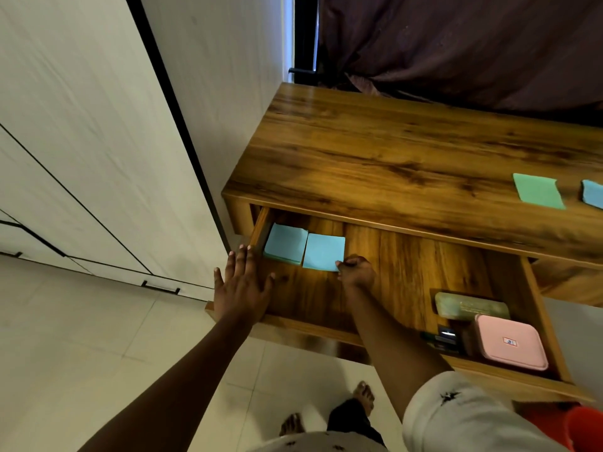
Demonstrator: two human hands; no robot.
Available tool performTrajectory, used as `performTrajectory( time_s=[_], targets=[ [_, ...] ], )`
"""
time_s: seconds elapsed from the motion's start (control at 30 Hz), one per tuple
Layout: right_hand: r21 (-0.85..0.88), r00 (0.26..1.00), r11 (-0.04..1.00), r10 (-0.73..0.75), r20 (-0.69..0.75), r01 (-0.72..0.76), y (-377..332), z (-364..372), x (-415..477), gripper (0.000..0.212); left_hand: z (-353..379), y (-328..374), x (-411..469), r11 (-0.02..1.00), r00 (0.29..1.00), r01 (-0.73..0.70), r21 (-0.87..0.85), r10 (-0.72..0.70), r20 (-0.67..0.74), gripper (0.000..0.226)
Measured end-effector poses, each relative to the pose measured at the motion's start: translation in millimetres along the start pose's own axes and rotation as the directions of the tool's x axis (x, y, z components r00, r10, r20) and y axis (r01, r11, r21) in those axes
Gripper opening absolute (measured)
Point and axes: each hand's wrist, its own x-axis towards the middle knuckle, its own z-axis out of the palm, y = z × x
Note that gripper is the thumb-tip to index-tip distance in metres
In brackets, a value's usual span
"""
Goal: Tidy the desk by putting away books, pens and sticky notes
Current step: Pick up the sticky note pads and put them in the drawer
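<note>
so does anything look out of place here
Two sticky note pads, a green pad and a blue pad, lie loose on the desk top, not in the open drawer with the other two blue pads. Nothing looks spilled or damaged.

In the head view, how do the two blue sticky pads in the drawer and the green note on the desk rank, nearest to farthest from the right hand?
1. Right blue pad, in the drawer, pinched by the right hand.
2. Left blue pad, beside it in the drawer's left corner.
3. Green note, on the desk, far right.
</note>
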Motion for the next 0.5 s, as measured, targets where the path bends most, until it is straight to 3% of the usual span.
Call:
performTrajectory(
  time_s=[0.2, 0.33, 0.5],
  targets=[
    [-0.199, 0.995, 0.979, -0.024, 0.101, 0.043, 7.4, -15.7, 2.3, 0.035, -2.4, -0.9, -4.5, 0.999, 1.0, -0.029, -0.016, 0.029, -0.004, 0.071],
    [-0.106, 0.979, 0.99, -0.073, 0.189, 0.094, -7.9, -66.8, -16.0, 0.018, -3.2, 5.9, -11.2, 0.997, 0.994, -0.076, -0.016, 0.075, -0.076, 0.062],
    [-0.041, 0.948, 0.948, -0.314, 0.044, 0.316, -34.7, -163.7, 2.7, 0.013, 8.2, 108.5, 1.7, 0.957, 0.955, -0.29, -0.014, 0.289, -0.072, 0.057]
  ],
)
